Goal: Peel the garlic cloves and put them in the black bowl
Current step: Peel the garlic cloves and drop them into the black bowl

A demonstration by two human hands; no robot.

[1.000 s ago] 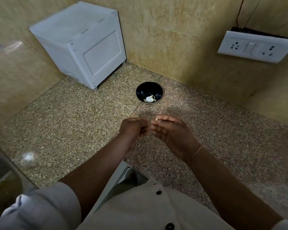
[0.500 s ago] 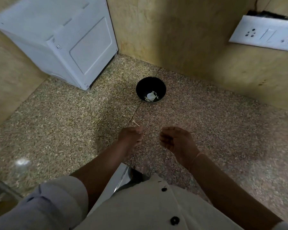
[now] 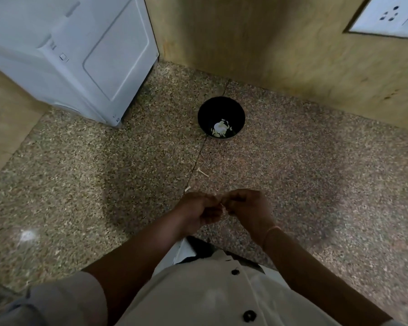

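Observation:
The black bowl [image 3: 207, 111] stands on the speckled counter near the back wall, with pale peeled garlic cloves [image 3: 220, 128] lying in its bottom. My left hand [image 3: 197, 211] and my right hand [image 3: 247, 207] meet fingertip to fingertip above the counter, well in front of the bowl. Their fingers are curled and pinch a small pale garlic clove [image 3: 222, 206] between them; only a sliver of it shows. Scraps of garlic skin [image 3: 202, 172] lie on the counter between my hands and the bowl.
A white boxy appliance [image 3: 76, 52] fills the back left corner. A white socket plate [image 3: 389, 15] sits on the right wall. Tiled walls close the counter at the back and left. My pale shirt covers the near edge.
My hands were apart half a second ago and have come together again on the clove. The camera has tilted down and moved closer; skin scraps now lie on the counter.

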